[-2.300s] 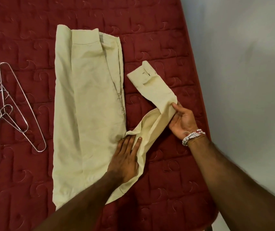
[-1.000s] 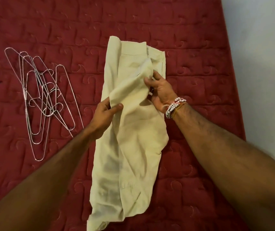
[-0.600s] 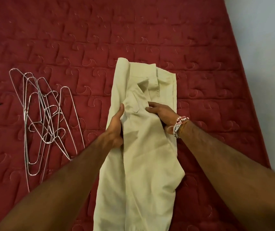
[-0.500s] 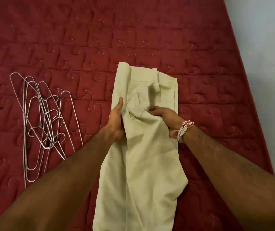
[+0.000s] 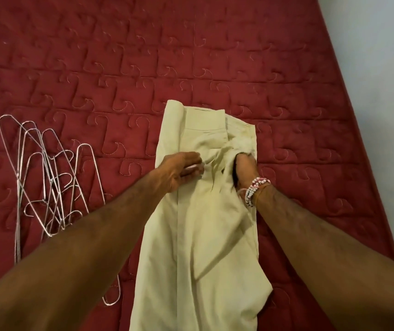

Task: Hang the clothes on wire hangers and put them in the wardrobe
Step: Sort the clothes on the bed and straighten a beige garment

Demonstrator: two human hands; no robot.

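Lying on bed (image 5: 215,56): one beige shirt (image 5: 203,235), folded long, its near end running out of view at the bottom.
Left hand (image 5: 179,172): released, fingers stretched flat on the shirt's left side; blurred.
Right hand (image 5: 243,170): pushed into a bunched fold near the shirt's top; fingers hidden by cloth, so I cannot tell its grip.
Bracelet (image 5: 254,189): beaded strands on the right wrist.
Hangers (image 5: 52,187): one tangled heap of wire, at least five hooks, left of the shirt and apart from it.
Bed edge: slants down the right side, a pale surface (image 5: 382,68) beyond it.
Open room: broad bare quilt above the shirt, a strip between shirt and hangers, another between shirt and edge.
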